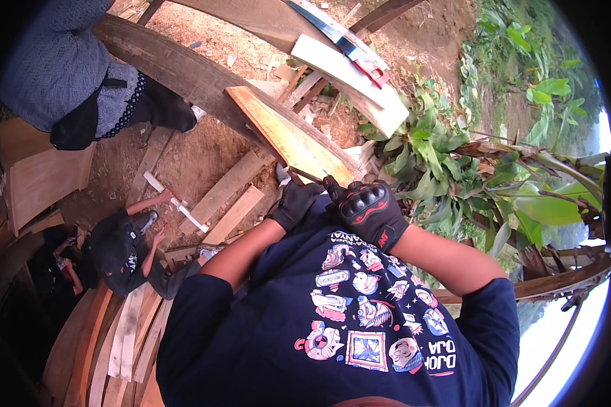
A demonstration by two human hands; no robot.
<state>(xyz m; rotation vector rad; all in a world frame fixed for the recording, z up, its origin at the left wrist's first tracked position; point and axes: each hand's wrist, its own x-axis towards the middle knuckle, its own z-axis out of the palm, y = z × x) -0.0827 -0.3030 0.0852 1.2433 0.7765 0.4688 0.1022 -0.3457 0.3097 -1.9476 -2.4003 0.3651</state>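
wearing gloves (391,233), left hand (297,203) and right hand (364,205) near orange board (297,144)

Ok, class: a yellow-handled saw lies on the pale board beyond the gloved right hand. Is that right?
Not quite: the saw has a red handle, as the head view shows. It does lie on the pale board beyond the gloved right hand.
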